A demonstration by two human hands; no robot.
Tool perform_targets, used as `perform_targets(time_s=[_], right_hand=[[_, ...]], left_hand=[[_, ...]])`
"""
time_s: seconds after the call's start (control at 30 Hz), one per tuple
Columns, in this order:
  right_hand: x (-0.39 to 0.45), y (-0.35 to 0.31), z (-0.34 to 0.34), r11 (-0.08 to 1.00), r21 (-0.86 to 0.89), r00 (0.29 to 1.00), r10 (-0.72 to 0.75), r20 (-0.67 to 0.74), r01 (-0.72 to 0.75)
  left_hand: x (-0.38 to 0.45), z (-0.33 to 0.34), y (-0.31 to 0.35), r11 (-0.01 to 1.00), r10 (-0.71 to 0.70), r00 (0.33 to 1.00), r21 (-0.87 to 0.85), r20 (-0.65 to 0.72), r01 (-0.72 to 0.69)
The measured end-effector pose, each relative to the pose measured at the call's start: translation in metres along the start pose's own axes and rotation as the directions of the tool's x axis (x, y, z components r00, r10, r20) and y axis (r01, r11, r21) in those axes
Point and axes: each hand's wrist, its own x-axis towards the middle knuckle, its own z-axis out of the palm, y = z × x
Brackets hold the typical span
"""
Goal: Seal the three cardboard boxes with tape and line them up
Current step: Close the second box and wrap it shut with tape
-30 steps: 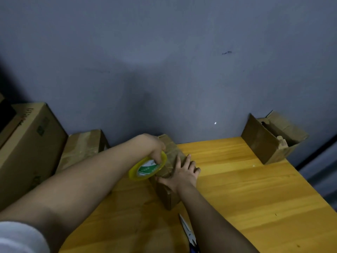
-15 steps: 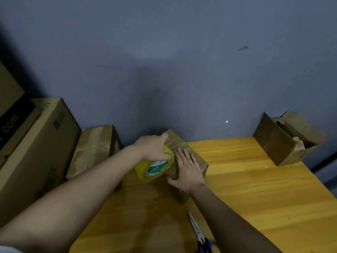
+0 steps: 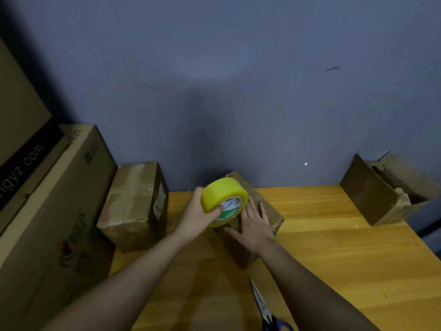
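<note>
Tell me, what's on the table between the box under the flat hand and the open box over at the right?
Nothing: the head view shows only bare wooden table between the middle box under the right hand and the open box.

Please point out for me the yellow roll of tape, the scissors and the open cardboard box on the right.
Yellow roll of tape (image 3: 223, 194): head view, on its outer yellow band.
Scissors (image 3: 259, 298): head view, on the metal blades.
Open brown cardboard box (image 3: 368, 195): head view, on its dark side wall.

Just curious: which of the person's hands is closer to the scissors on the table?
Right. The right hand rests flat on the small box, just beyond the scissors; the left hand holds the tape roll farther left.
</note>
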Motion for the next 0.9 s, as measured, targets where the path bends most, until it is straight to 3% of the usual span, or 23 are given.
perform_targets(time_s=[0.1, 0.17, 0.27, 0.47, 0.57, 0.7, 0.9], right_hand=[[0.003, 0.003, 0.002, 0.996, 0.091, 1.0, -0.009, 0.01, 0.008], [0.003, 0.002, 0.001, 0.997, 0.078, 1.0, -0.012, 0.024, 0.01], [0.004, 0.003, 0.0, 0.999, 0.05, 0.999, -0.001, 0.05, -0.002], [0.008, 0.007, 0.002, 0.998, 0.064, 0.998, 0.001, 0.062, -0.005], [0.008, 0.007, 0.001, 0.998, 0.054, 0.998, 0.013, 0.057, -0.016], [0.006, 0.004, 0.001, 0.999, 0.051, 0.998, 0.015, 0.062, -0.018], [0.006, 0.004, -0.001, 0.999, 0.043, 0.996, 0.016, 0.087, -0.02]], left_hand=[[0.005, -0.002, -0.003, 0.998, -0.055, 0.997, 0.02, -0.056, 0.056], [0.006, -0.003, 0.001, 0.978, -0.046, 0.996, 0.201, -0.07, 0.059], [0.007, 0.002, 0.017, 0.843, 0.028, 0.998, 0.538, -0.047, 0.002], [0.002, -0.01, 0.036, 0.621, 0.052, 0.998, 0.782, 0.028, -0.054], [0.0, -0.019, 0.043, 0.494, 0.044, 0.995, 0.864, 0.091, -0.1], [-0.001, -0.028, 0.046, 0.383, -0.12, 0.982, 0.919, 0.145, -0.089], [-0.004, -0.035, 0.029, 0.395, -0.247, 0.957, 0.917, 0.155, -0.047]])
